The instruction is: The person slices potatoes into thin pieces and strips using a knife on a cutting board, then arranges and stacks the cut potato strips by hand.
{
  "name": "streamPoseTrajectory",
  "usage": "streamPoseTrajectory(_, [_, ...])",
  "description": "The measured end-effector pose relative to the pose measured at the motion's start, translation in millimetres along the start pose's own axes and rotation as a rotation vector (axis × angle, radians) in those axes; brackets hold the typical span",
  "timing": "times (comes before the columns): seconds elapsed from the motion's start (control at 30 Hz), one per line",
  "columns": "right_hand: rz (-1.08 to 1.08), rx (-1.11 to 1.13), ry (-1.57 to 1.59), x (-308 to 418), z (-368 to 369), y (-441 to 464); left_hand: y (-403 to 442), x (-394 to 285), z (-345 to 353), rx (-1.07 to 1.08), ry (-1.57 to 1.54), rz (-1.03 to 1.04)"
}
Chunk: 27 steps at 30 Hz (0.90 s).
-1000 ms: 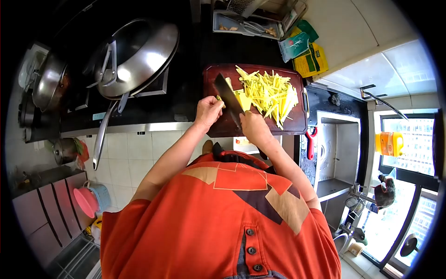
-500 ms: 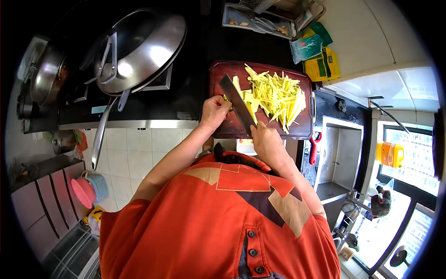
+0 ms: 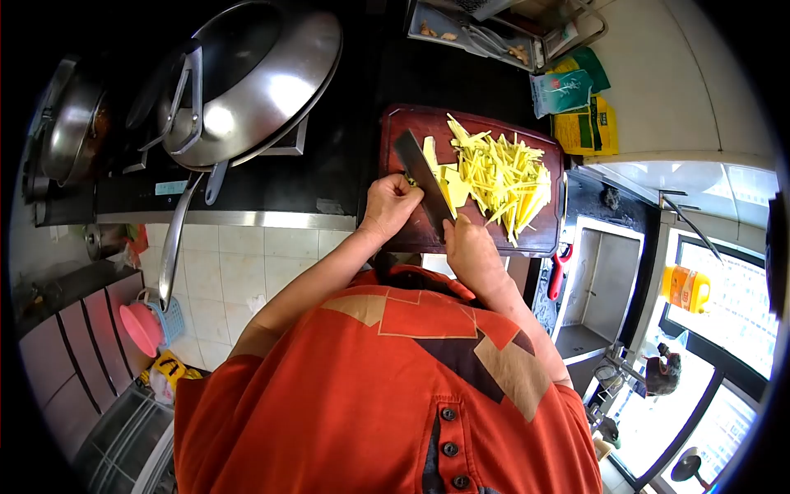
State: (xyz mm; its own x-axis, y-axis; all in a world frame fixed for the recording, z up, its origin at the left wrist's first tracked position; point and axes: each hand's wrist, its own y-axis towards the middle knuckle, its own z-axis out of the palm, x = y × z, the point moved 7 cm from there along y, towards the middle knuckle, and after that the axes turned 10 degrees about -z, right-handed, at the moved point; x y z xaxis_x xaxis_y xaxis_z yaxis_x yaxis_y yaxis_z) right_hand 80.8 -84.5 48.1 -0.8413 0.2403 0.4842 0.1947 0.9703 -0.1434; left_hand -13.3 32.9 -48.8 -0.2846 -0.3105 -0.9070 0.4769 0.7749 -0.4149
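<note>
My right hand [image 3: 476,251] is closed round the handle end of a cleaver [image 3: 423,174], whose broad dark blade slants over the cutting board [image 3: 408,240]. On the blade's left side my left hand [image 3: 392,206] pinches a small yellow-green vegetable piece [image 3: 411,180], mostly covered by the fingertips. Flat pale-yellow vegetable slices [image 3: 453,188] lie just right of the blade. Beyond them a loose heap of thin yellow vegetable strips [image 3: 510,177] covers the right half of the dark red board.
A large lidded wok [image 3: 271,90] sits on the black stove at left, its long handle reaching past the counter edge. Seasoning bags [image 3: 586,123] and a tray [image 3: 476,34] stand behind the board. A red-handled peeler-like tool [image 3: 560,272] lies beside the sink [image 3: 607,280].
The view has shifted, so the board and wok sit slightly differently in frame. Both hands keep nearly the same pose, the cleaver still between the left fingers and the slices.
</note>
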Motion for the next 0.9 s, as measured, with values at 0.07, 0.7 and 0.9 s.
streamPoseTrajectory(0.07, [0.036, 0.011, -0.003, -1.3, -0.2, -0.8, -0.3, -1.8, -0.9, -0.004, 0.022, 0.01])
streamPoseTrajectory(0.7, [-0.031, 0.012, 0.181, -5.7, -28.1, -8.1, -5.6, -0.2, 1.9, 0.105, -0.183, -0.105])
streamPoseTrajectory(0.9, [-0.002, 0.028, 0.271, -19.6, -21.4, -3.5, -8.8, -6.5, 1.8, 0.104, -0.165, -0.142])
